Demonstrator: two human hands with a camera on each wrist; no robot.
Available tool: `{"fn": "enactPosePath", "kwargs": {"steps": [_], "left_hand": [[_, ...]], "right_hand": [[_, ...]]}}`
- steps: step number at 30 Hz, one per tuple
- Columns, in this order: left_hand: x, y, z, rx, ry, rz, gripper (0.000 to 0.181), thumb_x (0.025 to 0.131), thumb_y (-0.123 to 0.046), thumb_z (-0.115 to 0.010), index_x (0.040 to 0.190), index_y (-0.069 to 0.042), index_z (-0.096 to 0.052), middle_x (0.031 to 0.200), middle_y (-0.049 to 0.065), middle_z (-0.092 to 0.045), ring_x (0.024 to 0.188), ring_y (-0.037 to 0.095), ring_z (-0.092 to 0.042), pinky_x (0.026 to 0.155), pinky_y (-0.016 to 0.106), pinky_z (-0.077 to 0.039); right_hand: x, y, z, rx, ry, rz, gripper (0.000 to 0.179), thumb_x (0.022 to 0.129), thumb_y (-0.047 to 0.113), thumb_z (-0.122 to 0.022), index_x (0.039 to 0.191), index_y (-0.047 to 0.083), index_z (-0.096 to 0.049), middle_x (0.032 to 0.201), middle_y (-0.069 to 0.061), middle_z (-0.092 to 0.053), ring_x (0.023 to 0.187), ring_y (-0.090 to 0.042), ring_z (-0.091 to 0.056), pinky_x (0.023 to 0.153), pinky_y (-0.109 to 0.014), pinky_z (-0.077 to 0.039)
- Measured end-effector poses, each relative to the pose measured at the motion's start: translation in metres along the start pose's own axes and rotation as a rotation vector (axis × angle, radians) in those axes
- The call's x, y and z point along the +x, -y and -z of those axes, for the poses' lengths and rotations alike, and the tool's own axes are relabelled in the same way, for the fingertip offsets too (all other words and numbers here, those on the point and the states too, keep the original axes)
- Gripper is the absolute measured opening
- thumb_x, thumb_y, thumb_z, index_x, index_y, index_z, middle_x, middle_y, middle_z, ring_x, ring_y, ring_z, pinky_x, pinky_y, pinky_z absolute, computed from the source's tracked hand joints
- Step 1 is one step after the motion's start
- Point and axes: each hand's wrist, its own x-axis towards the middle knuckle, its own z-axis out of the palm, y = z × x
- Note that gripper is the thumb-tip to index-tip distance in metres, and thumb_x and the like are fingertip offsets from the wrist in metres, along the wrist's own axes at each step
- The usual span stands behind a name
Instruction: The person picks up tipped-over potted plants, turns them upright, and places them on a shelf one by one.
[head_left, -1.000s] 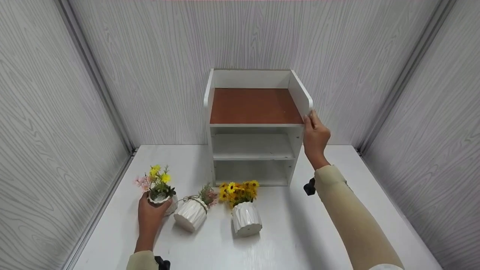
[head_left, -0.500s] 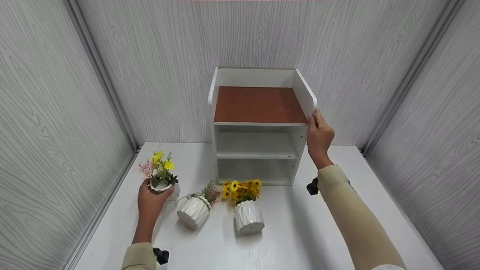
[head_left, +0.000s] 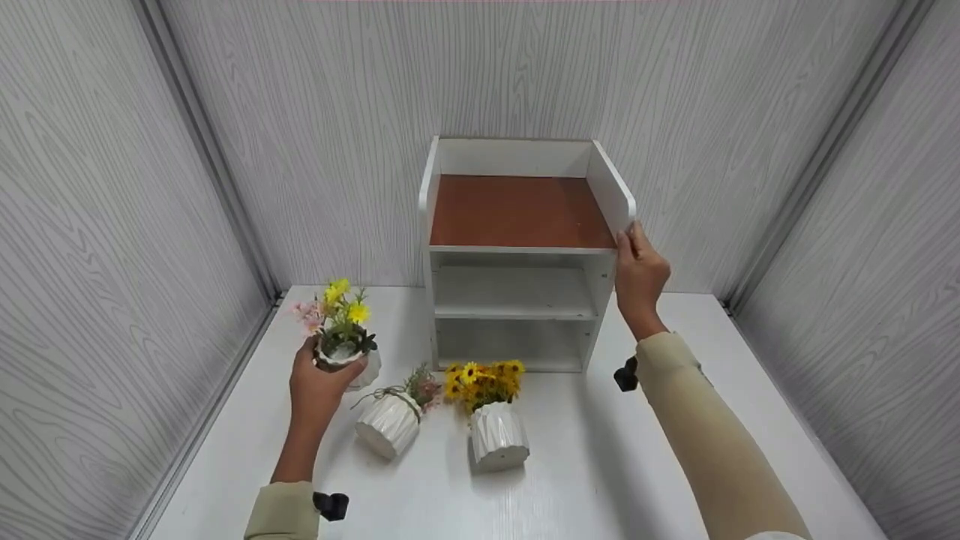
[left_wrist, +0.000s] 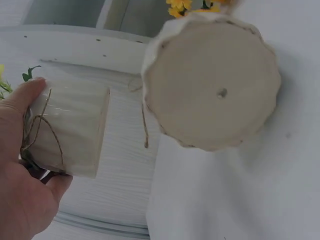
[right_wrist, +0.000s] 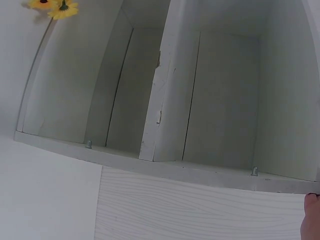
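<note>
One flowerpot sits in the left hand, fingers curled, shelf at two o'clock, right hand pinching its edge.

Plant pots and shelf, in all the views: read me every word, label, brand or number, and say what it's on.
There are none: no writing, number or sign is legible in any view.
The shelf, the pot in the left hand and the two lying pots show no lettering.
</note>
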Motion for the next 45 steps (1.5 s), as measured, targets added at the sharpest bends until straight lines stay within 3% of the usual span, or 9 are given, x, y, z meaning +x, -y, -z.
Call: {"fn": "enactPosePath", "kwargs": {"steps": [6,14,21,24,30,38,45], "left_hand": [[-0.005,-0.030,-0.007,-0.018,0.078,-0.033,0.113,0.078,-0.049,-0.085,0.160,-0.005,-0.022,0.161,0.020,-0.029,0.148,0.037,-0.033,0.114,0.051,-0.040],[-0.012,-0.069,-0.018,-0.034,0.153,-0.096,0.111,0.075,-0.052,-0.086,0.158,-0.008,-0.027,0.159,0.016,-0.033,0.147,0.032,-0.036,0.112,0.050,-0.043],[-0.013,-0.110,-0.027,-0.060,0.206,-0.144,0.110,0.074,-0.053,-0.086,0.158,-0.011,-0.029,0.156,0.013,-0.037,0.144,0.030,-0.038,0.110,0.050,-0.045],[-0.014,-0.125,-0.033,-0.085,0.236,-0.156,0.109,0.075,-0.050,-0.087,0.159,-0.012,-0.027,0.156,0.013,-0.036,0.144,0.029,-0.039,0.110,0.048,-0.046],[-0.010,-0.149,-0.047,-0.099,0.278,-0.184,0.108,0.073,-0.049,-0.088,0.158,-0.017,-0.030,0.154,0.011,-0.039,0.140,0.027,-0.044,0.109,0.044,-0.048],[-0.001,-0.172,-0.067,-0.128,0.315,-0.206,0.111,0.070,-0.053,-0.089,0.158,-0.020,-0.031,0.154,0.009,-0.041,0.135,0.026,-0.050,0.103,0.042,-0.053],[0.010,-0.197,-0.096,-0.137,0.308,-0.316,0.097,0.073,-0.046,-0.089,0.154,-0.023,-0.039,0.150,0.007,-0.047,0.133,0.024,-0.051,0.104,0.043,-0.051]], "right_hand": [[0.001,0.001,-0.001,0.005,-0.011,0.010,0.028,0.101,0.025,-0.063,0.124,0.011,-0.072,0.109,-0.006,-0.076,0.085,-0.009,-0.064,0.069,-0.011,-0.044],[-0.003,0.002,0.000,0.037,-0.007,-0.019,0.037,0.101,0.024,-0.064,0.137,0.014,-0.065,0.127,-0.007,-0.069,0.111,-0.010,-0.067,0.088,-0.034,-0.057],[-0.004,0.003,0.000,0.053,-0.008,-0.041,0.035,0.100,0.025,-0.064,0.134,0.017,-0.067,0.126,-0.004,-0.070,0.109,-0.006,-0.066,0.085,-0.023,-0.055],[-0.004,0.005,0.000,0.048,-0.004,-0.038,0.036,0.101,0.025,-0.064,0.136,0.017,-0.066,0.127,-0.005,-0.069,0.113,-0.010,-0.066,0.089,-0.033,-0.057],[-0.003,0.005,0.001,0.037,-0.011,-0.009,0.036,0.101,0.022,-0.063,0.137,0.015,-0.065,0.127,-0.008,-0.069,0.114,-0.015,-0.067,0.090,-0.039,-0.057],[-0.007,0.004,0.002,0.035,-0.014,-0.034,0.036,0.101,0.023,-0.064,0.136,0.016,-0.065,0.130,-0.008,-0.067,0.119,-0.015,-0.065,0.095,-0.040,-0.056],[-0.006,0.004,0.003,0.013,-0.020,-0.033,0.036,0.101,0.023,-0.064,0.137,0.017,-0.065,0.130,-0.008,-0.066,0.118,-0.013,-0.065,0.094,-0.039,-0.057]]}}
